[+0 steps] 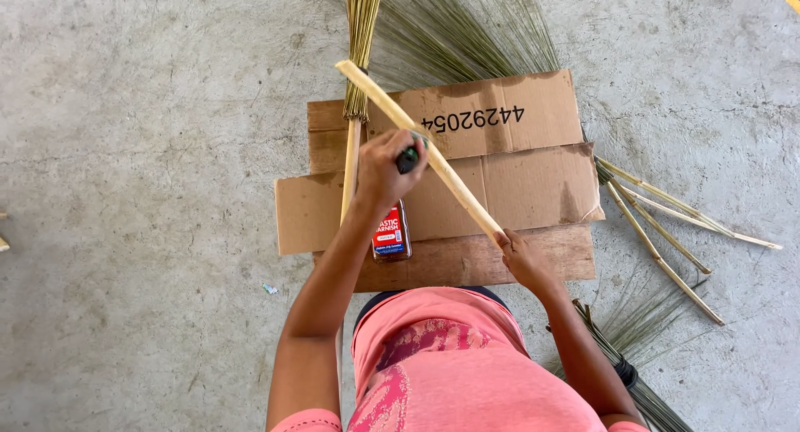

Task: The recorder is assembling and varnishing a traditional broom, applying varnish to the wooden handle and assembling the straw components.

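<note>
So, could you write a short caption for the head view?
Right hand steadies a pale stick while the left hand works a dark-handled tool along it.

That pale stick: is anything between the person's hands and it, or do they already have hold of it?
Nothing visible is in the way. The right hand grips the near end of the pale stick. The left hand lies against its middle while holding a small dark tool, above the varnish bottle on the cardboard.

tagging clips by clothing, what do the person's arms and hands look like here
Both arms are bare from the short salmon-pink sleeves down. The left hand and right hand wear no gloves, and no watch, ring or bracelet shows. The shirt has a darker pink pattern.
</note>
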